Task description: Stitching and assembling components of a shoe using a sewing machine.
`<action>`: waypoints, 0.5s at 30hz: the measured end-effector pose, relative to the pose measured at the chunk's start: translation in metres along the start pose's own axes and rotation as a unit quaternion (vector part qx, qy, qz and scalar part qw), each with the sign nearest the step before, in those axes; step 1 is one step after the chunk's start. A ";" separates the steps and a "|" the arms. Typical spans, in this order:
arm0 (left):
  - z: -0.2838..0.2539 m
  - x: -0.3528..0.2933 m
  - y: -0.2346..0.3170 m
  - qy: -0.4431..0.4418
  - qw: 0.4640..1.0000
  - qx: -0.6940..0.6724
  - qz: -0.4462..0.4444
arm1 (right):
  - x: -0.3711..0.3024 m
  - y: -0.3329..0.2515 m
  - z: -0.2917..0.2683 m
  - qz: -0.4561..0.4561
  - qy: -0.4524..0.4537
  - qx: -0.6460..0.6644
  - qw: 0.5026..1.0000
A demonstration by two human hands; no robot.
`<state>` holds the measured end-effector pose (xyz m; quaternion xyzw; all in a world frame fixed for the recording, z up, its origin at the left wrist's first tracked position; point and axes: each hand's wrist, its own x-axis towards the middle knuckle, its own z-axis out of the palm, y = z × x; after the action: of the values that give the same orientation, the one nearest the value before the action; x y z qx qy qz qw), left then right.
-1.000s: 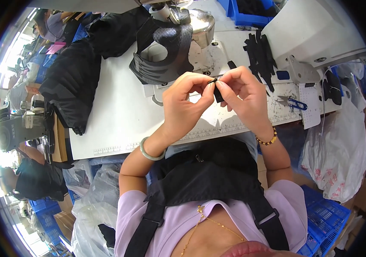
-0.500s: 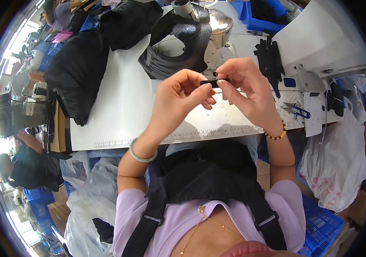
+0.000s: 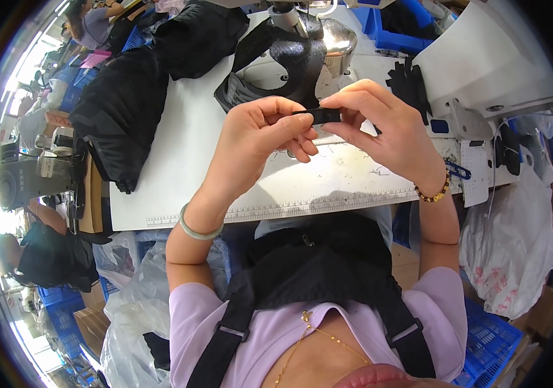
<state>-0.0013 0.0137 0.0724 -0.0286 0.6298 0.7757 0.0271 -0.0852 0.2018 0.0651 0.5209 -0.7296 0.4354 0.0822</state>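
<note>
Sewing workshop: white machine point(image 3: 483, 71), black cloth point(image 3: 121, 110), blue crate point(image 3: 490, 339); probably second machine point(image 3: 21, 185) at blurred left.

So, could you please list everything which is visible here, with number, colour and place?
small strip: 1, black, between both hands
cut-out fabric piece: 1, dark, beyond the hands
fabric heap: 1, black, table's left
strip bundle: 1, black, beyond right hand
machine: 1, white, upper right
snips: 1, blue, partly behind right wrist
table: 1, white, centre
ruler: 1, white, table's near edge
blue bin: 1, blue, top
printed bag: 1, white, right
co-workers: at least 2, dark and light clothes, left
apron: 1, black, on the person
left hand: 1, bare, pinching the strip
right hand: 1, bare, at strip's other end
</note>
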 end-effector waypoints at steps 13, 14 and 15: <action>-0.002 0.001 0.006 -0.014 1.000 -0.025 -0.010 | 0.007 0.000 -0.003 0.026 -0.001 0.107 0.994; -0.002 0.002 0.007 -0.014 1.000 -0.022 -0.009 | 0.007 0.000 -0.002 0.025 -0.001 0.107 0.994; -0.002 0.002 0.007 -0.016 1.000 -0.020 -0.007 | 0.008 -0.001 -0.003 0.020 0.006 0.094 0.995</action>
<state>-0.0040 0.0105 0.0790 -0.0217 0.6138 0.7880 0.0421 -0.0887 0.1984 0.0718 0.5095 -0.6948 0.5068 0.0281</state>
